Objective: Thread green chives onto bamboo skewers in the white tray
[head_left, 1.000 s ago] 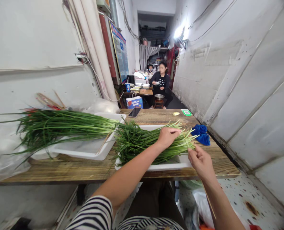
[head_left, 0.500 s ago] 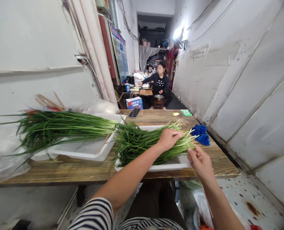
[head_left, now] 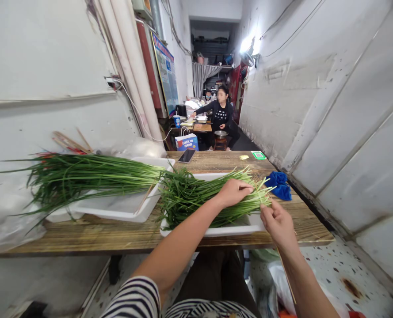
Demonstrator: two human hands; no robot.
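While the left hand [head_left: 233,193] lies on the greens [head_left: 198,198], its grip hard to see, the right hand [head_left: 279,223] pinches a straw [head_left: 286,276].

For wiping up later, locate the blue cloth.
In the head view, the blue cloth lies on the wooden table at right, just beyond the right hand and the stalk tips.

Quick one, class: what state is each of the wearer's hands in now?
Left hand: closed, on the bunch of long, thin green stalks; whether gripping cannot be told.
Right hand: closed, pinching beside the stalks' pale ends; exact hold hidden.
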